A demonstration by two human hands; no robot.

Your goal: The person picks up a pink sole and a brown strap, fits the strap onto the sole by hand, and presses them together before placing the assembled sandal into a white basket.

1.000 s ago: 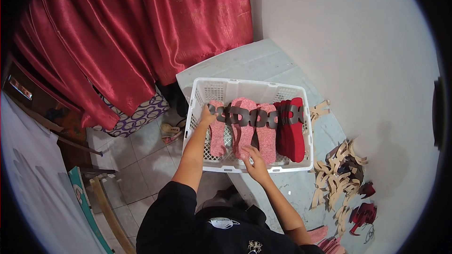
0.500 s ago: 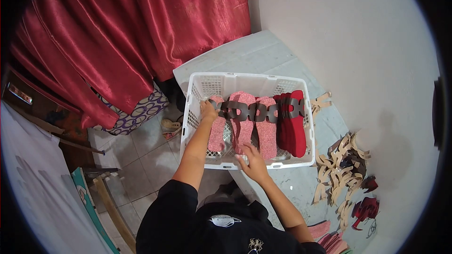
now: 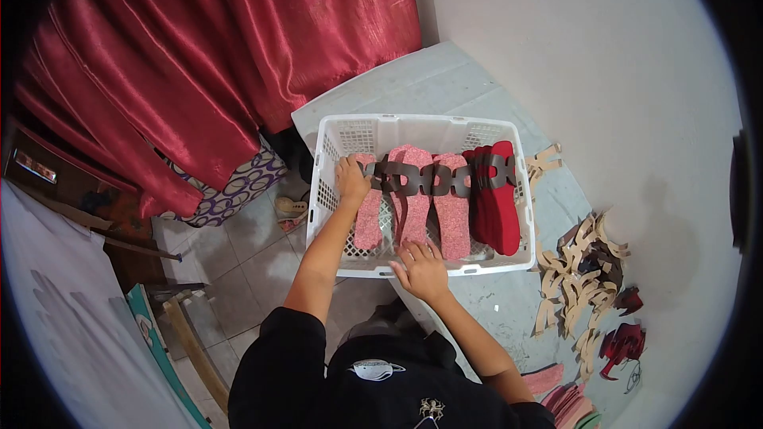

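The fingers of the left hand [image 3: 351,180] are bent and close together over the upper end of the leftmost pink sole [image 3: 368,226], touching it beside its dark strap [image 3: 366,169]; how firmly they grip cannot be told. The right hand [image 3: 423,272] is open, palm down, its fingers a little apart and loosely curved, the fingertips at the lower end of the middle pink soles [image 3: 416,218]; it is not closed around anything.

Both hands are at the white basket [image 3: 493,268], the right one over its near rim. Inside, a row runs from left to right: the leftmost sole, the middle soles, the right-hand pink soles [image 3: 454,226] and a tight stack of red soles [image 3: 505,222] by the right wall. Dark bands cross the upper part of each group.

The basket sits across the left edge of the worktop [image 3: 413,83], its left end reaching beyond that edge. Just beside its right wall lie a few beige straps [image 3: 545,160]. Further toward the near end, along the wall side, are a heap of beige and dark straps [image 3: 588,270], dark red pieces [image 3: 624,343] and stacked pink pieces [image 3: 568,407].
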